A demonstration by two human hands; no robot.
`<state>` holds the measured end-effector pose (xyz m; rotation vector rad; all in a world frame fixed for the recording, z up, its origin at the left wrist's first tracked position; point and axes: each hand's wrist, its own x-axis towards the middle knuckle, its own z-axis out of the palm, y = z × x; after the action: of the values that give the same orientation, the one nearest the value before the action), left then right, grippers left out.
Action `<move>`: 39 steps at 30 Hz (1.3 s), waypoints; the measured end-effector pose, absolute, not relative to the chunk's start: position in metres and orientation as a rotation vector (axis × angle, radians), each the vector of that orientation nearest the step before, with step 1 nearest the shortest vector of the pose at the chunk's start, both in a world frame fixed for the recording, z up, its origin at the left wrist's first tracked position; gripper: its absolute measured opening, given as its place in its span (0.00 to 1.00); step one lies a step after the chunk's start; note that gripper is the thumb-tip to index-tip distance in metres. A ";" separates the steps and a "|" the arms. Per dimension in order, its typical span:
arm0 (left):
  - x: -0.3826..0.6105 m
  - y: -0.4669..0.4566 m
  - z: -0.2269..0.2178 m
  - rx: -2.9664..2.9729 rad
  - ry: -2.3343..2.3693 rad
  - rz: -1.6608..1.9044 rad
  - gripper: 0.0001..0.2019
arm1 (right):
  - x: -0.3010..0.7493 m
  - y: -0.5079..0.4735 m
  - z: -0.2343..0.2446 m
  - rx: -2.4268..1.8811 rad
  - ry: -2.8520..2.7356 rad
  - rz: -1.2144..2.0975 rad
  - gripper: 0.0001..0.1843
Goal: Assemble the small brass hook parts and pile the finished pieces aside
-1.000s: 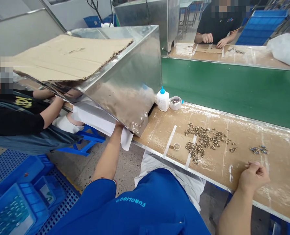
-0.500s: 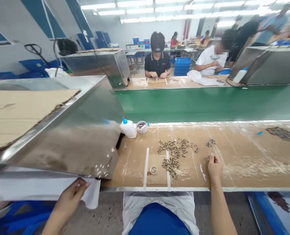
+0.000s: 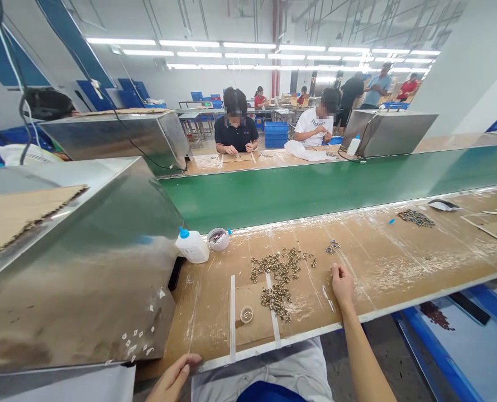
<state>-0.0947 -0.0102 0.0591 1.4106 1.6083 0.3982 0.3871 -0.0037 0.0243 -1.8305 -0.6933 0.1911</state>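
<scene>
A pile of several small brass-coloured metal parts (image 3: pixel 280 276) lies on the cardboard-covered bench (image 3: pixel 378 262) in front of me. My right hand (image 3: pixel 341 283) rests on the bench just right of the pile, fingers curled in a loose fist; what they hold, if anything, is hidden. My left hand (image 3: pixel 173 378) sits at the near edge of the bench, fingers stretched out with the thumb on the edge, holding nothing. A small round ring (image 3: pixel 246 315) lies between two white tape strips (image 3: pixel 232 318). A smaller cluster of darker parts (image 3: pixel 332 246) lies beyond my right hand.
A steel box (image 3: pixel 85 262) with cardboard on top fills the left. A white glue bottle with a blue cap (image 3: pixel 192 245) and a small round tub (image 3: pixel 218 239) stand beside it. A green conveyor belt (image 3: pixel 315 187) runs behind the bench. Other people work at the far bench.
My view has risen and turned right, away from the floor and blue crates. My left hand left the white sheet under the steel box and came to the bench edge. My right hand stays by the pile.
</scene>
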 end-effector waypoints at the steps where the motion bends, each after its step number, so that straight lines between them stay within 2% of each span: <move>1: -0.089 -0.004 0.054 1.379 1.567 0.387 0.30 | 0.387 -0.004 0.024 -1.833 -0.690 0.187 0.35; 4: -0.067 0.016 0.048 1.309 1.432 0.375 0.29 | 0.387 -0.004 0.023 -1.844 -0.687 0.181 0.34; 8: -0.036 0.042 0.057 1.242 1.434 0.538 0.26 | 0.387 -0.007 0.020 -1.870 -0.697 0.188 0.33; 13: -0.011 0.080 0.071 1.007 1.597 0.687 0.38 | 0.391 -0.008 0.016 -1.926 -0.708 0.190 0.30; 21: 0.001 0.143 0.058 0.887 1.750 0.899 0.43 | 0.391 -0.010 0.014 -1.974 -0.701 0.163 0.31; 29: -0.012 0.169 0.048 0.788 1.756 1.001 0.39 | 0.390 -0.010 0.014 -1.971 -0.695 0.146 0.31; 33: -0.019 0.169 0.042 0.878 1.690 0.977 0.37 | 0.391 -0.010 0.014 -1.949 -0.701 0.164 0.31; 39: -0.029 0.157 0.018 1.088 1.565 1.153 0.29 | 0.391 -0.011 0.014 -1.951 -0.704 0.134 0.33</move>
<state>-0.0291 0.1570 0.0175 1.0883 1.5648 1.1530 0.3913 -0.0106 0.0135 -1.9514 -0.7035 0.1341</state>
